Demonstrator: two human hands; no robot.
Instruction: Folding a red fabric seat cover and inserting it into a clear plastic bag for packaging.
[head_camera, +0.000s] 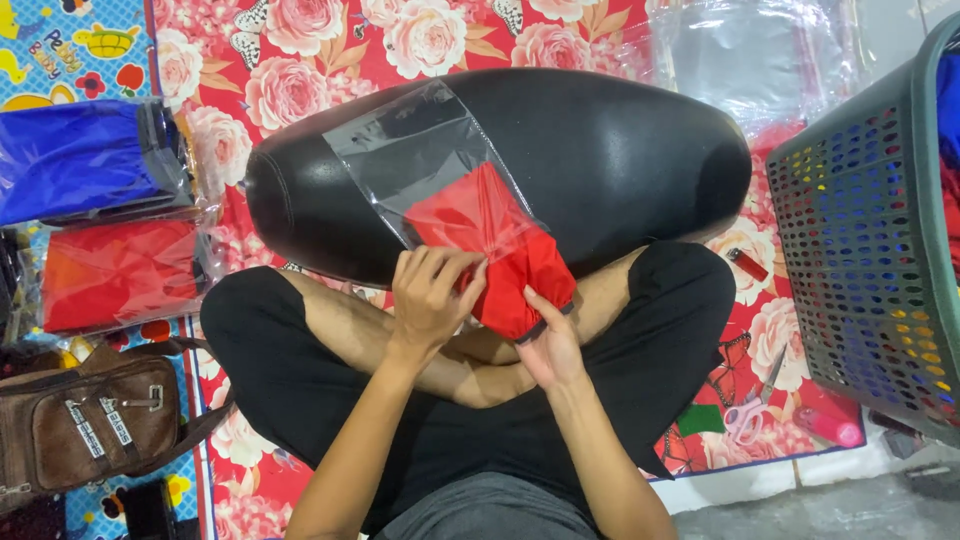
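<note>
Matt red cloth (510, 270) sits in a clear glossy plastic bag (420, 150) on a smooth, shiny black cushion (620, 150).

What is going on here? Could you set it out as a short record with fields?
Left hand: grips the folded red cloth from above.
Right hand: holds the cloth's lower end from below.
Clear plastic bag: lies on the black rounded cushion, the cloth partly inside it.
Left side: bagged blue bundle, bagged red bundle, brown leather bag.
Right side: grey-green perforated plastic basket, pink-handled scissors.
Floor: red rose-patterned mat.
</note>
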